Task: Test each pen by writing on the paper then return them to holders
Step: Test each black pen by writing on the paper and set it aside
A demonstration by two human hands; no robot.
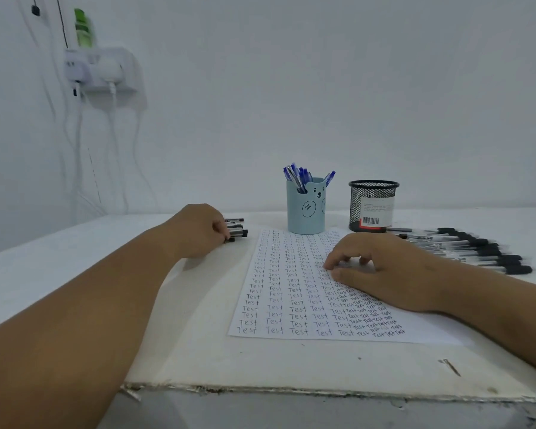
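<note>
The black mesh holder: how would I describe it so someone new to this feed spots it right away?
Start at the sheet of paper covered in "Test" on the white table. Two cups stand just past its far edge; take the right one, the black mesh holder. Unlike the light blue bear cup full of blue pens, it is see-through wire with a barcode label and shows no pens above its rim.

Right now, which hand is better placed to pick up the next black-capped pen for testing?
Left. The left hand already has its fingers curled on the small pile of black-capped pens beside the white written-on paper sheet. The right hand rests on that sheet, holding nothing.
</note>
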